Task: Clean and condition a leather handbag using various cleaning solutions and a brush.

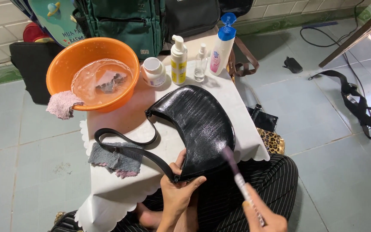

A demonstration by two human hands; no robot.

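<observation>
A shiny black crescent-shaped handbag point(196, 122) lies on a small table covered with a white cloth point(121, 189). Its thin black strap point(121, 144) loops out to the left. My left hand point(177, 189) grips the bag's near corner, where the strap joins. My right hand point(266, 217) holds a brush point(240, 182) with a pale handle, and its purple bristle end rests on the bag's near surface.
An orange basin point(92, 73) of water stands at the table's back left with a pink cloth point(62, 104) over its rim. A grey cloth point(116, 160) lies under the strap. A white jar point(153, 71), pump bottle point(178, 60), small clear bottle point(200, 64) and blue-capped bottle point(221, 48) line the back.
</observation>
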